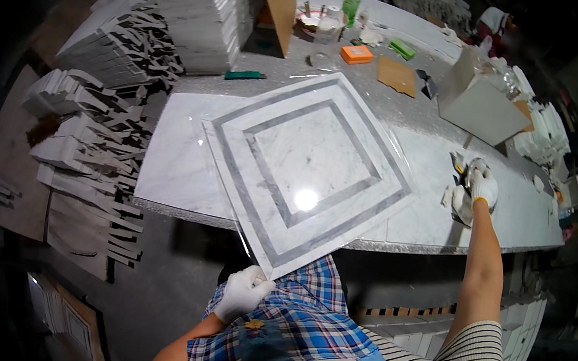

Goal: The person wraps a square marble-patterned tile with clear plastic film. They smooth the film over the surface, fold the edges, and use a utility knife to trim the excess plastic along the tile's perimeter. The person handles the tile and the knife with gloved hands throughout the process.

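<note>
A square marble tile (308, 158) with two grey inlaid frames lies turned cornerwise on the worktable, its near corner jutting past the front edge. A bright light reflects off its face. At that near corner, the white-gloved fingers of my left hand (245, 293) are closed on the tile. My right hand (483, 184), also in a white glove, reaches far right over the table. Its fingers curl down among small dark and pale items; what they grip is hidden. A yellow-and-dark small object (458, 163) lies just left of it, and pale scraps (448, 195) sit nearby.
Stacked white slabs (193, 21) and cut strips (74, 139) crowd the left. Toward the back are a green bottle (351, 2), an orange box (356, 54), a cardboard piece (396, 76) and a green-handled cutter (243, 75). A pale box (481, 101) stands back right.
</note>
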Motion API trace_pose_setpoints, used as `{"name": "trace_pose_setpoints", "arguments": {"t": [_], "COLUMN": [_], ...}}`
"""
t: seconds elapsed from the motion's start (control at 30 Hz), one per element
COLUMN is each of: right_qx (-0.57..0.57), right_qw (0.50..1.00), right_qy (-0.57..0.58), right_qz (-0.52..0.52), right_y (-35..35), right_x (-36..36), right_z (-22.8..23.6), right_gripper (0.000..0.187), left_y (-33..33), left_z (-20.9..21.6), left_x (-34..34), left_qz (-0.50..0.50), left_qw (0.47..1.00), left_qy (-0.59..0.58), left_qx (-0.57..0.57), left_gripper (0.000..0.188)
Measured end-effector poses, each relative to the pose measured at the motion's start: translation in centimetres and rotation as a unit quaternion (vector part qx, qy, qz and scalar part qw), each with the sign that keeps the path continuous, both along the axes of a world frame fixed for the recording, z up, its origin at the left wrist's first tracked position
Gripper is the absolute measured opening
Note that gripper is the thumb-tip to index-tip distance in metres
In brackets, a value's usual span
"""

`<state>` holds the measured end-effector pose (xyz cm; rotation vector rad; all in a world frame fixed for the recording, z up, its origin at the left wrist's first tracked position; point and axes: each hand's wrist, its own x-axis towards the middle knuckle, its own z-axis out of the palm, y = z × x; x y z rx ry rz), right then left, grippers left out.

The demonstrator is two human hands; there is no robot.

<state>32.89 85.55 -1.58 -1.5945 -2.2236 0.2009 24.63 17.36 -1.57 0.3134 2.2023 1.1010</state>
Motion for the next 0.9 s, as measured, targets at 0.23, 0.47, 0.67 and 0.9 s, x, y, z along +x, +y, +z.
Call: {"name": "trace_pose_setpoints", "arguments": {"t": [0.23,0.47,0.67,0.9], "right_qx": [-0.015,0.015,0.132,0.017], "right_qw": [1.000,0.998,0.984,0.959], "right_qy": [0.014,-0.059,0.068,-0.024], "right_qz": [0.009,-0.010,0.094,0.283], "right_y": [2.4,-0.4,-5.0,-18.5], "right_x": [-0.3,-0.9,-1.1,-4.1], "right_z": [-1.6,-0.1,1.1,0.8], "right_gripper": [0.039,0.054,0.051,0.043], "left_y": [-0.1,-0.1,-0.1,-0.2], "left_z": [0.0,0.4,-0.8,-1.0], "left_x": [0.1,0.2,0.5,0.7], "left_qz": [0.009,0.001,0.009,0.021], "left_qw": [0.999,1.000,0.999,0.998], "left_qy": [-0.035,-0.003,0.018,0.020], "left_qx": [0.018,0.010,0.030,0.048], "left_gripper": [0.026,0.028,0.027,0.028]}}
